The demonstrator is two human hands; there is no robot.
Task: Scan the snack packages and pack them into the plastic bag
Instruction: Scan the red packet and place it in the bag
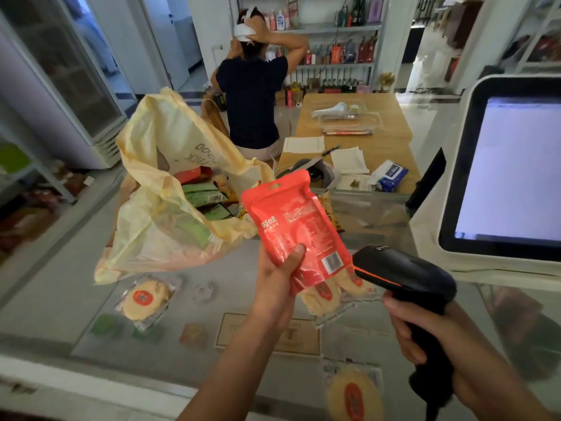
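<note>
Gripping the red snack package (296, 226), the left hand (274, 287) lifts it just beside the scanner (403, 276) clasped in the right hand (425, 332).

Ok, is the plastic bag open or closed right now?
Open. The plastic bag gapes wide at the mouth, and green snack packages show inside it.
</note>
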